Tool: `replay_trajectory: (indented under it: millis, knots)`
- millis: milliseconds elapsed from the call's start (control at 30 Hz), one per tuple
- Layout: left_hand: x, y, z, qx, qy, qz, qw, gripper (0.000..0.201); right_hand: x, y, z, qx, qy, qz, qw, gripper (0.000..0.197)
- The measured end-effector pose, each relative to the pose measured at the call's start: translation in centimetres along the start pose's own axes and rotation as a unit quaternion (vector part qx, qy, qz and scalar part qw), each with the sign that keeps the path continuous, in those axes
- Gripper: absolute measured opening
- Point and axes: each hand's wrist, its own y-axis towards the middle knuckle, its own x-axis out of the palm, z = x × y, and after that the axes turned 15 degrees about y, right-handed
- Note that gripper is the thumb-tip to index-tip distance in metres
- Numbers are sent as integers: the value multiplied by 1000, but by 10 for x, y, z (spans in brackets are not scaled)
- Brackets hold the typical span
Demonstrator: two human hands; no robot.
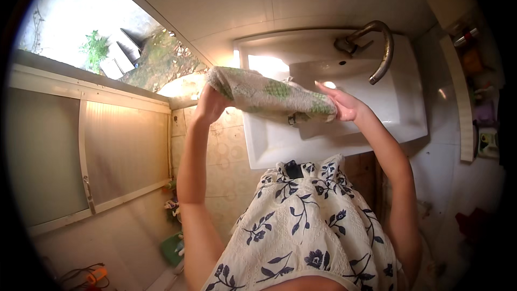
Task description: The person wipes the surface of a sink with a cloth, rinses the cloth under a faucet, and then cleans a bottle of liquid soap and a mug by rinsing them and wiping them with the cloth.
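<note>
Off-white textured cloth with green patches (pixel 272 91), bunched lengthwise into a thick band, was stretched between our two hands above the left part of a white rectangular washbasin (pixel 269 150), its left end reaching out past the basin's left rim. Our left hand (pixel 214 105) gripped that end from below, the fingers mostly hidden behind the fabric, so we could not tell exactly how they were curled. With our right hand (pixel 344 104) we gripped the other end, the thumb stretched along the upper edge and the remaining fingers largely out of sight behind the cloth. We held the band nearly level, its left end a little higher in view than its right. Beyond our right hand, a brownish metal faucet with a hooked spout (pixel 389 48) curved over the basin, near a small dark round hole (pixel 343 63). Our white dress with dark blue flowers (pixel 307 226) lay below the basin's front edge in view. To our left stood a pale-framed panel with translucent panes (pixel 126 148), and past the opening above it we saw a leafy green plant (pixel 95 48) outside. To our right, well apart from the cloth, ran a narrow pale ledge (pixel 461 102), with a small purple object (pixel 486 114) beside it.
</note>
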Motion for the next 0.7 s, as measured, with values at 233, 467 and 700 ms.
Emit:
replay_trajectory:
  millis: [233,467,700]
  knots:
    - [-31,7,11,-107,370,54,921,42,75,-17,-9,-344,-220,70,910,16]
    - [-58,12,20,-50,448,29,892,28,131,-16,-51,-496,-485,91,715,22]
    - [-57,32,44,68,230,166,957,32,152,-34,-106,-557,-670,166,463,47]
